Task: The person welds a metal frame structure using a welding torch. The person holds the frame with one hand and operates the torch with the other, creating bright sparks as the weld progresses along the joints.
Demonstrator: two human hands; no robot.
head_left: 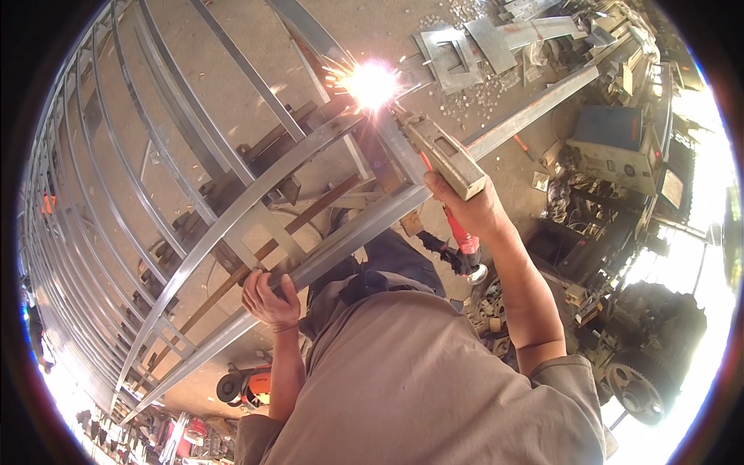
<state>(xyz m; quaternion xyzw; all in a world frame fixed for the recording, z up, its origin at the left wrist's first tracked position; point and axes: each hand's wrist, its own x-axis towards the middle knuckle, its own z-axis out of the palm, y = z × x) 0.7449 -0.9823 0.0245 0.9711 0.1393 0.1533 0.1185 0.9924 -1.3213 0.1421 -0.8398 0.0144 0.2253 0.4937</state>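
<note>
My right hand (469, 208) is closed at the near end of a long tan box-shaped tool (443, 155) with a slot in its side. Below the hand hangs a red handle (463, 235) with black wrapping; whether it belongs to the same tool is hidden. Beyond the tool's far end burns a white welding arc (373, 85), throwing sparks at a corner of the metal frame. Its glare hides the joint. My left hand (271, 300) has its fingers bent over the near square steel tube (353, 225), thumb raised beside it.
Long curved rows of metal bars (159, 151) fill the left side. Flat steel plates (449, 62) lie on the floor at the far right. A blue-topped machine (610, 128) stands right, above dark machinery. An orange power tool (258, 385) lies near my left forearm.
</note>
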